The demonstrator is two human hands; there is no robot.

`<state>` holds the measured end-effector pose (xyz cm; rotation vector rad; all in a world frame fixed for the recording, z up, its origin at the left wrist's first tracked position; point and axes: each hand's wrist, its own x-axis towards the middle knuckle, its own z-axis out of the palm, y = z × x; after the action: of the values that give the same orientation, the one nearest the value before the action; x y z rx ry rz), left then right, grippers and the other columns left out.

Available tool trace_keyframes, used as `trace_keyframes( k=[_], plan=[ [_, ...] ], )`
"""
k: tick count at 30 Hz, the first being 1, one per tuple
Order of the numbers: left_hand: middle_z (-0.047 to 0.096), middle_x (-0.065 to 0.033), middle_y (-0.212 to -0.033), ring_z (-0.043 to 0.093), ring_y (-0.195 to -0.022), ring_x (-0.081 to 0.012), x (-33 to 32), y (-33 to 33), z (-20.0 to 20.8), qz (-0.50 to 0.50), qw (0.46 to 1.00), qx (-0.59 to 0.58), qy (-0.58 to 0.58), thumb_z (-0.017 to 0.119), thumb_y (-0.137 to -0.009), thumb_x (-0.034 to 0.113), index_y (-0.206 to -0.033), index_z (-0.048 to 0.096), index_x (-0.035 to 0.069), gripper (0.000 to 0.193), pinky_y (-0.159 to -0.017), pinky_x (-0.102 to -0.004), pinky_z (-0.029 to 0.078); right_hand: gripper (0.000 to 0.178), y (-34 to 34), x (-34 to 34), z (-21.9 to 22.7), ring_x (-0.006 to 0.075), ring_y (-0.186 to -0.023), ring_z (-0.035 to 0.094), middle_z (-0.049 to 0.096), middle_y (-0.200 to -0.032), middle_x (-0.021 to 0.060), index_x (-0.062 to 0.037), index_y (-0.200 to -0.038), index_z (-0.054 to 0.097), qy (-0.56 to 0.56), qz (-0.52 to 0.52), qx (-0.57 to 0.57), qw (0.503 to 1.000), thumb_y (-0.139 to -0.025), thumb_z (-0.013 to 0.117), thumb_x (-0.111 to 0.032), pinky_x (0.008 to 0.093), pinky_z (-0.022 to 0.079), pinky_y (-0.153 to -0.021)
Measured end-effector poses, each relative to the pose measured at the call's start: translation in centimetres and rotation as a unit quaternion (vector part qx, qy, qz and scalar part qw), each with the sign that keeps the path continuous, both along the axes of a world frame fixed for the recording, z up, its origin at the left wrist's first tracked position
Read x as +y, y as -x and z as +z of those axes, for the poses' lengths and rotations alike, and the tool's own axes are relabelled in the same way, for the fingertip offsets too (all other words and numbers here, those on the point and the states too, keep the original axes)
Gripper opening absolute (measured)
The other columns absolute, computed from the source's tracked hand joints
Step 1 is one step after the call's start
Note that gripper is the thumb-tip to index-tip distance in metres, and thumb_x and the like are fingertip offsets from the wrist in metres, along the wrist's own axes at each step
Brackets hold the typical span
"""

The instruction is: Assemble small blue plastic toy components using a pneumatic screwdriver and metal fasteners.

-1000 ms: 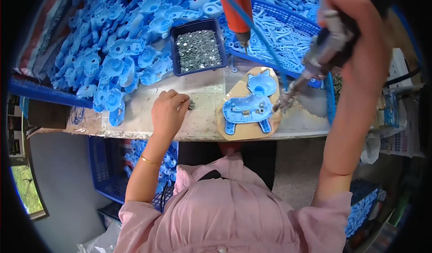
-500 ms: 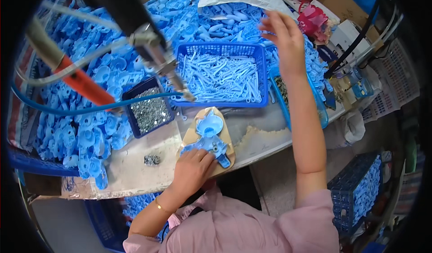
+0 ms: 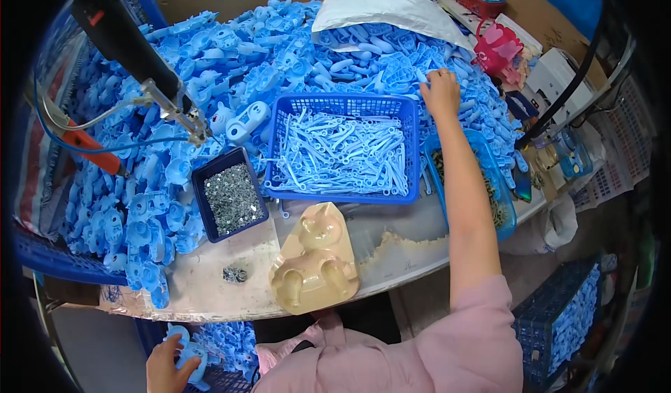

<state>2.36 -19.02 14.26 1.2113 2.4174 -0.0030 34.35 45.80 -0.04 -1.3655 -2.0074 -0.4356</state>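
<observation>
Down at the lower left, my left hand [image 3: 166,368] has its fingers curled round a light-blue plastic toy figure part [image 3: 193,366], over a crate of similar parts. My right arm stretches out to the far heap, where my right hand [image 3: 442,94] pinches a small light-blue plastic piece [image 3: 422,77] at its fingertips. Between my arms, at the table's front edge, lies a tan moulded holder [image 3: 316,260] with figure-shaped hollows now exposed. Behind it stands a blue basket [image 3: 414,152] of thin light-blue plastic arms.
A dark tray of small screws [image 3: 234,194] sits left of the holder. Over the left heap [image 3: 150,211] hang a black power screwdriver [image 3: 133,43] and an orange-handled tool [image 3: 94,149]. A turquoise tray [image 3: 507,215] lies under my right forearm; a crate [image 3: 556,323] stands lower right.
My left hand has moved from the holder down to the lower left, and the blue figure has left the holder. My right hand has lowered onto the heap. The screwdriver appears farther left.
</observation>
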Motion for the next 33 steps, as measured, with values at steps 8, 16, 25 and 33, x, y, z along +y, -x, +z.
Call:
trace_keyframes(
  k=[8,16,25,33],
  plan=[
    [0.066,-0.0154,-0.118,0.064,-0.105,-0.0366,14.1,-4.6,-4.2,-0.246,0.925,-0.186,-0.220,0.076,-0.082,0.019,-0.125,0.061,0.006,0.048,-0.087,-0.0417,0.052,0.017,-2.2,-13.1,5.1,0.0254,-0.077,0.068,0.066,-0.089,0.0116,-0.0023,-0.096,0.067,0.143,0.260,0.124,0.947,-0.082,0.071,-0.010,0.0328,0.053,-0.069],
    [0.069,-0.0110,-0.104,0.068,-0.078,-0.0282,24.1,-12.9,-9.3,-0.351,0.863,-0.173,-0.318,0.070,-0.089,0.018,-0.141,0.047,0.007,0.057,-0.068,-0.0388,0.053,0.013,0.1,-27.5,7.8,0.0142,-0.073,0.069,0.070,-0.083,0.0053,-0.0032,-0.093,0.070,0.461,0.523,0.029,0.716,-0.082,0.073,-0.010,0.0290,0.052,-0.064],
    [0.070,-0.0068,-0.090,0.068,-0.076,-0.0236,20.7,-11.1,-9.6,-0.389,0.834,-0.159,-0.358,0.077,-0.077,0.007,-0.114,0.066,0.009,0.038,-0.061,-0.0339,0.053,0.025,1.6,-1.0,2.1,0.0303,-0.095,0.069,0.062,-0.124,0.0144,-0.0097,-0.103,0.072,0.148,0.194,0.066,0.968,-0.084,0.062,0.002,0.0380,0.055,-0.082],
    [0.071,-0.0072,-0.088,0.068,-0.075,-0.0267,17.5,-7.1,-10.7,-0.270,0.865,-0.170,-0.388,0.077,-0.073,0.001,-0.110,0.070,0.009,0.039,-0.067,-0.0356,0.054,0.019,1.7,0.7,3.1,0.0358,-0.098,0.064,0.066,-0.102,0.0163,-0.0066,-0.084,0.073,0.189,0.070,-0.100,0.974,-0.074,0.061,0.004,0.0432,0.052,-0.085]
  ],
)
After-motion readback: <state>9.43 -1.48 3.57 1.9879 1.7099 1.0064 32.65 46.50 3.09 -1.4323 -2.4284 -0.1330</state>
